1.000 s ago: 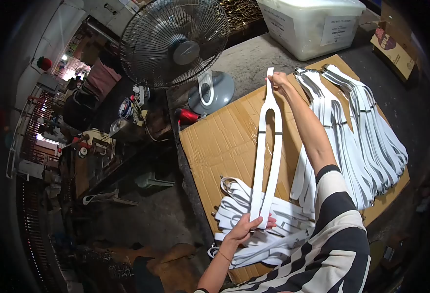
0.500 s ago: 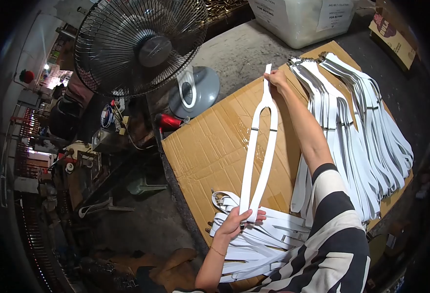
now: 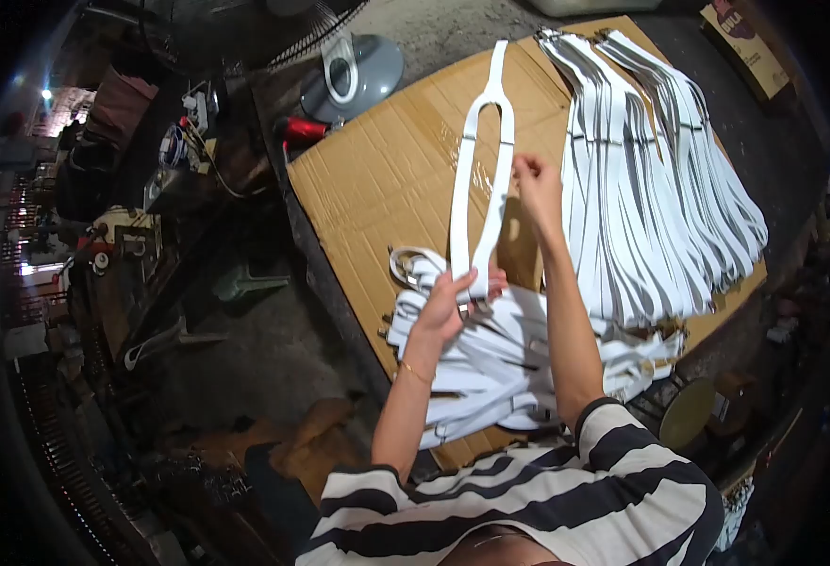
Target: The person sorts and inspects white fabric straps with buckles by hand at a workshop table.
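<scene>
A white Y-shaped strap (image 3: pixel 462 193) stretches over the cardboard sheet (image 3: pixel 368 179), its single tail pointing up and away from me. My left hand (image 3: pixel 448 300) is closed on the strap's lower end, where metal clips show. To the right of the strap, my right hand (image 3: pixel 536 184) hovers with fingers curled together; whether anything small is between them cannot be made out. Under and around my left hand lies a loose heap of white straps (image 3: pixel 500 368). Two long bundles of white straps (image 3: pixel 613 189) rest on the right part of the cardboard.
A fan (image 3: pixel 236 33) stands at the upper left, its grey base (image 3: pixel 377 75) beside the cardboard. Near the cardboard's left corner is a red object (image 3: pixel 304 133). A brown printed box (image 3: pixel 745 47) lies at the upper right. A plastic tub (image 3: pixel 589 6) edges into view at the top.
My right hand has let go of the strap's tail and come back toward me, beside the strap. My left hand still holds the lower end. The view has tilted down.
</scene>
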Demonstrator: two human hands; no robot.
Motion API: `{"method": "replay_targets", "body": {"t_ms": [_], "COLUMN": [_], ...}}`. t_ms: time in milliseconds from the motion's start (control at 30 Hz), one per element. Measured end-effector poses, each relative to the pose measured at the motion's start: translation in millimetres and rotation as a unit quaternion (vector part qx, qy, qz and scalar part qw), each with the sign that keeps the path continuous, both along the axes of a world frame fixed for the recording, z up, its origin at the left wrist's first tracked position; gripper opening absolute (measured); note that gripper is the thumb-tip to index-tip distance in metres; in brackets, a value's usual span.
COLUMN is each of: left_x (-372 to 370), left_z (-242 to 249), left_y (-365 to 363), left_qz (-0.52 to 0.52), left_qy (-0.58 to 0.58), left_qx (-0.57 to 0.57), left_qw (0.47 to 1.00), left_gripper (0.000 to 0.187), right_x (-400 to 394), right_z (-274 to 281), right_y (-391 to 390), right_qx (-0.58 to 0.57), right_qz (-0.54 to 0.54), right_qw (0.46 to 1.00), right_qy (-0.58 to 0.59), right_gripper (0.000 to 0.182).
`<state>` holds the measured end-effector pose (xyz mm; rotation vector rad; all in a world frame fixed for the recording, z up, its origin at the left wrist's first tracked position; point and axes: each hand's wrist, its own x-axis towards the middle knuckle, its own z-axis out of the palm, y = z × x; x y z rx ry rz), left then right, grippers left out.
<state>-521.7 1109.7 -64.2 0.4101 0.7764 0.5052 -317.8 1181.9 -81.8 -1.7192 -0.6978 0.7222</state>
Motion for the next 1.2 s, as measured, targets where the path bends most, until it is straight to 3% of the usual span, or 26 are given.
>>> {"method": "replay_targets", "body": {"t_ms": [167, 233, 367, 433, 500, 600, 700, 767, 833, 900, 1000, 1100, 1200], "left_x": [-6, -6, -4, -4, -2, -5, -7, -7, -8, -11, -11, -7, -11], "left_z": [13, 18, 19, 17, 12, -2, -16, -20, -21, -24, -32, -36, -51], "left_y": [8, 8, 7, 4, 2, -1, -6, -8, -9, -11, -14, -21, -19], "left_qz": [-0.019, -0.024, -0.033, -0.034, -0.023, -0.025, -0.023, -0.024, -0.041, -0.044, -0.056, -0.033, -0.012], "left_qy": [-0.03, -0.031, -0.029, -0.032, -0.027, -0.02, -0.016, -0.013, 0.001, 0.003, 0.009, 0.013, 0.024], "left_qx": [0.039, 0.021, 0.014, 0.018, 0.032, 0.031, 0.034, 0.037, 0.037, 0.037, 0.047, 0.052, 0.063], "left_qw": [0.999, 0.999, 0.999, 0.999, 0.999, 0.999, 0.999, 0.999, 0.998, 0.998, 0.997, 0.998, 0.998], "left_gripper": [0.032, 0.032, 0.034, 0.034, 0.034, 0.036, 0.037, 0.037, 0.037, 0.036, 0.033, 0.025, 0.019], "right_x": [-67, -89, -109, -116, -126, -153, -163, -156, -139, -113, -90, -84, -87], "right_z": [-35, -46, -41, -52, -50, -32, -19, -30, -44, -68, -38, -36, -36], "right_y": [-115, -131, -152, -166, -183, -222, -247, -249, -237, -220, -191, -172, -166], "right_qx": [-0.093, -0.005, 0.01, 0.032, -0.046, -0.018, -0.041, 0.014, -0.03, 0.005, -0.018, -0.017, -0.055], "right_qz": [0.229, 0.286, 0.295, 0.329, 0.43, 0.353, 0.381, 0.367, 0.264, 0.182, 0.123, 0.163, 0.169], "right_qw": [0.968, 0.94, 0.952, 0.932, 0.88, 0.911, 0.91, 0.912, 0.953, 0.951, 0.932, 0.941, 0.957], "right_qy": [-0.034, -0.186, -0.088, -0.147, -0.193, -0.213, -0.157, -0.182, 0.145, 0.251, 0.341, 0.296, 0.228], "right_gripper": [0.023, 0.023, 0.023, 0.026, 0.027, 0.027, 0.026, 0.025, 0.023, 0.018, 0.022, 0.032, 0.03]}}
